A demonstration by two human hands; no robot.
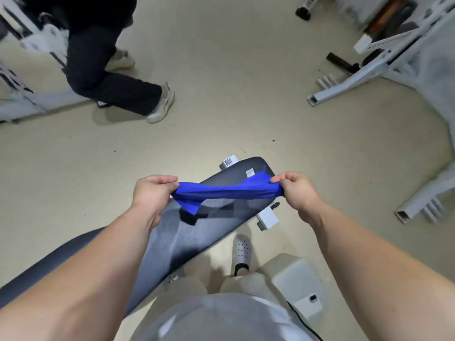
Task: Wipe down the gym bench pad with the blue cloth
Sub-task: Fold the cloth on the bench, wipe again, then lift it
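The blue cloth [225, 191] is stretched taut and bunched between both hands, held in the air above the far end of the bench. My left hand [152, 193] pinches its left end, where a loose corner hangs down. My right hand [296, 190] pinches its right end. Below lies the dark grey gym bench pad [187, 239], running diagonally from the lower left to the upper right. The cloth's shadow falls on the pad. The cloth does not touch the pad.
Another person in dark trousers and pale shoes [161, 107] steps across the floor at the upper left. White machine frames [344, 87] stand at the right and far left. My own shoe [242, 252] is beside the bench, near a pale machine housing [295, 279].
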